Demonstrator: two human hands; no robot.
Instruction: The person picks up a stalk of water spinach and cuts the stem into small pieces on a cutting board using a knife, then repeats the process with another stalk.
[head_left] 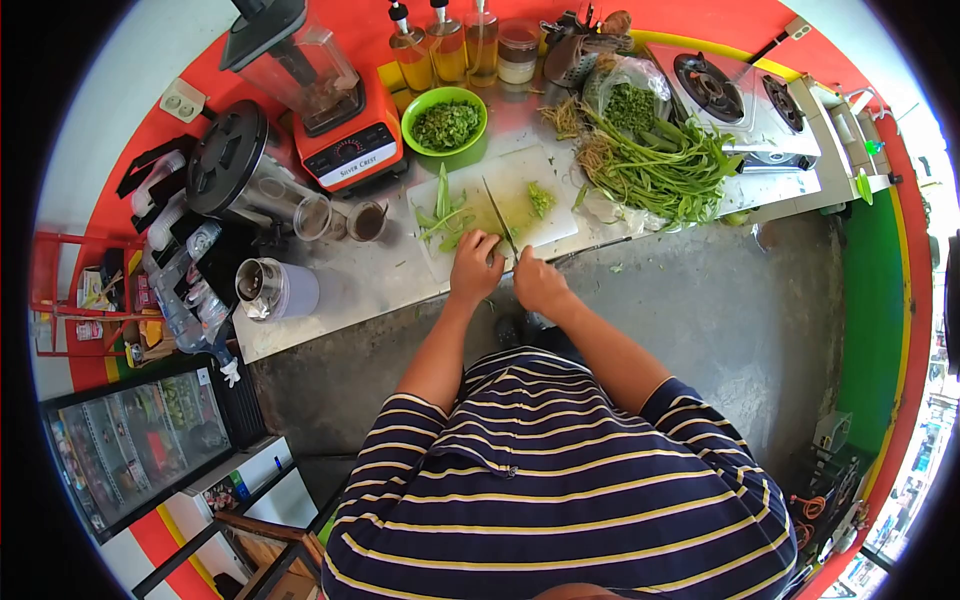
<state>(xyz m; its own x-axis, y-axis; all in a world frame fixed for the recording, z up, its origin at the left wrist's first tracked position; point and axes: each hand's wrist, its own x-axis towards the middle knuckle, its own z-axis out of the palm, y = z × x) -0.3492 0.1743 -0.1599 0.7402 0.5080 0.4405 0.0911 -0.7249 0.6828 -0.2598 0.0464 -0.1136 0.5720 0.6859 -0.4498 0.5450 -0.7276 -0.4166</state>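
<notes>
My right hand (541,284) is closed around the handle of a kitchen knife (499,213), whose blade points away from me over a white cutting board (560,222). Just left of the blade, my left hand (477,266) is curled with its fingertips down on leafy green stalks (442,216); the ends under the fingers are hidden. A small pile of chopped greens (540,200) lies on the board, right of the knife. Behind the board stands a lime-green bowl (410,122) of cut leaves. To the right rests a large bunch of leafy greens (665,172) with roots.
An orange blender (352,155), a large lidded container (225,160) and a metal-topped cup (278,290) stand on the left. Oil bottles (447,50) line the back wall. A gas stove (735,100) sits at the right. The metal counter's front edge (350,325) is close to me.
</notes>
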